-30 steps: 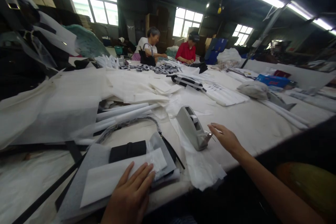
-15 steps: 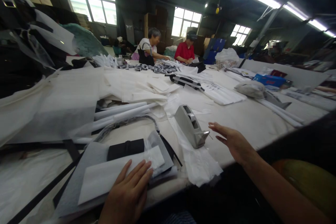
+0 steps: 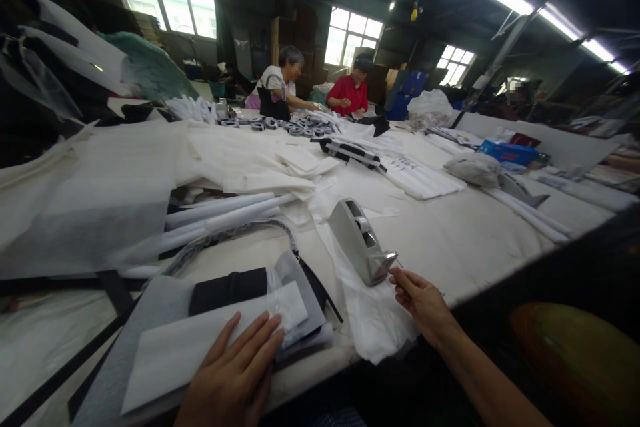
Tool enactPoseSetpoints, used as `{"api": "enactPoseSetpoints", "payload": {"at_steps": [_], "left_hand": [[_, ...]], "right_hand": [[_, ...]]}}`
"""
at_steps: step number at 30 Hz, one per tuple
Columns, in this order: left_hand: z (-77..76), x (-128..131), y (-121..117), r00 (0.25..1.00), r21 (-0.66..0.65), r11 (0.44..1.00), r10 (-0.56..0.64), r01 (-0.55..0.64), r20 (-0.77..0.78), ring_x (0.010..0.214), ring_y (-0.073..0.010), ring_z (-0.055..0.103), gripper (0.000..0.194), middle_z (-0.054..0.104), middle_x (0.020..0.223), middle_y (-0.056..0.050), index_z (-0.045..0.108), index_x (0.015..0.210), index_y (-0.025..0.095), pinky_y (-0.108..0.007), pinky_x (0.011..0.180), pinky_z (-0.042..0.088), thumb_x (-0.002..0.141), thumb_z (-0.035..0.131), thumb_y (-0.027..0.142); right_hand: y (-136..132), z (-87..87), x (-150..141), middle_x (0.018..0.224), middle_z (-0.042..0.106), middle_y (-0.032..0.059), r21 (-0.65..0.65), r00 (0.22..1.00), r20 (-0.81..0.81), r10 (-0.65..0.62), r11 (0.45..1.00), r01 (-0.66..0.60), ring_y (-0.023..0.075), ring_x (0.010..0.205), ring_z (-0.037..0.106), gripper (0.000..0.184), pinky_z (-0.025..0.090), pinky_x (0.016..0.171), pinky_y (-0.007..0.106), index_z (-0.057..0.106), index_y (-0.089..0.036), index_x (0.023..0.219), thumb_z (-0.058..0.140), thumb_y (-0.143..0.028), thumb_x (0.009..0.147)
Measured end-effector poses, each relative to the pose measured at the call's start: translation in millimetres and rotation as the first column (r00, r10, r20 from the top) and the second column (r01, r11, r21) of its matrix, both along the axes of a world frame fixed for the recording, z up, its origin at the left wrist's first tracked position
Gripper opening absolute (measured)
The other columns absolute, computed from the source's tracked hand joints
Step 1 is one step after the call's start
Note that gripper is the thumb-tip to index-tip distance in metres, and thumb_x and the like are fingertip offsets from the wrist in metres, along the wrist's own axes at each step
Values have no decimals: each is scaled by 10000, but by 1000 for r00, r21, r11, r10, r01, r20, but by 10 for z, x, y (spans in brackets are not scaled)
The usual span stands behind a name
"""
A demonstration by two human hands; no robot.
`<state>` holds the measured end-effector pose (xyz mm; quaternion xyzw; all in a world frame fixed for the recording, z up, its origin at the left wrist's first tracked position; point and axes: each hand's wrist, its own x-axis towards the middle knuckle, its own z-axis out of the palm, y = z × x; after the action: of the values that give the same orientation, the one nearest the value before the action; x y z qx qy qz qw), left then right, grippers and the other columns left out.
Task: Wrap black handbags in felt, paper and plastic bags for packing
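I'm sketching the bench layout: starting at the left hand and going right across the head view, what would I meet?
Left hand → tape dispenser → right hand → blue package.

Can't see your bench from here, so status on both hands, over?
Left hand flat on white sheet. Right hand, fingers at cutting end of tape dispenser; grip on tape unclear. Crumpled white plastic by dispenser.

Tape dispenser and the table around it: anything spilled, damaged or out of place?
Nothing looks clearly spilled or damaged. One untidy spot: the crumpled white plastic by the tape dispenser appears to droop over the near edge of the table, where it could perhaps snag.
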<state>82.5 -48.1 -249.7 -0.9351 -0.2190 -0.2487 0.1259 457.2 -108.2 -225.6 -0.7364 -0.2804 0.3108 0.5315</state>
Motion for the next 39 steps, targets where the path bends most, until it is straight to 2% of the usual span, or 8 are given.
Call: {"api": "enactPoseSetpoints", "payload": {"at_steps": [5,10,14,16,20,24,30,39], "left_hand": [[-1,-7,13,1000,-26,1000,-11,11,3,1303,-201,546,513,540,1455,-37,572,1350,173,-440,1256,67,845,520,99],[26,9,-15,997,-104,994,-9,17,73,1289,-190,558,485,576,1424,-32,586,1333,176,-407,1255,74,863,504,92],[73,48,-84,983,-238,971,55,-11,176,1284,-184,564,416,615,1382,-22,627,1275,197,-399,1245,154,896,488,97],[96,60,-106,979,-287,958,67,-9,190,1284,-199,566,413,625,1370,-34,633,1260,193,-432,1230,216,892,481,86],[133,48,-104,983,-338,941,50,13,177,1292,-231,559,433,620,1373,-57,630,1256,169,-492,1200,299,871,462,65],[116,22,-105,985,-371,929,51,14,163,1331,-239,519,424,587,1411,-70,614,1273,163,-510,1195,312,891,454,72],[0,34,-131,968,-377,926,79,18,240,1380,-216,455,328,545,1455,-60,612,1272,176,-465,1252,158,969,511,252],[-60,63,-107,962,-303,953,99,-18,256,1318,-209,522,287,639,1347,-50,647,1209,181,-460,1253,151,970,508,255]], "right_hand": [[-120,-29,119,754,741,76,-21,949,314,22,1000,-16,218,618,623,358,538,642,384,776,-189,850,725,-532,759],[-398,387,148,916,766,39,-63,723,632,278,949,-310,245,880,669,126,500,858,379,789,-285,864,722,-373,803],[-258,902,-153,925,768,19,-337,77,842,533,633,-697,193,799,670,211,492,742,328,732,-313,1047,592,-209,928],[-62,1099,-440,924,762,19,-434,-121,811,572,450,-781,184,785,661,213,478,736,321,709,-310,1077,595,-198,935],[377,1280,-1065,835,717,34,-511,-284,643,711,123,-850,171,740,624,147,449,683,296,704,-246,1044,597,-267,945],[852,1197,-1435,760,678,19,-473,-288,425,858,-61,-879,153,741,627,168,461,699,258,734,-220,894,618,-336,928],[1531,854,-1666,669,681,-12,-656,-494,363,790,-161,-738,138,641,614,134,407,602,237,730,-216,760,687,-306,850],[1821,748,-1975,652,736,22,-912,-729,220,648,-129,-390,178,604,645,159,300,533,258,773,-260,737,761,-412,782]]}}
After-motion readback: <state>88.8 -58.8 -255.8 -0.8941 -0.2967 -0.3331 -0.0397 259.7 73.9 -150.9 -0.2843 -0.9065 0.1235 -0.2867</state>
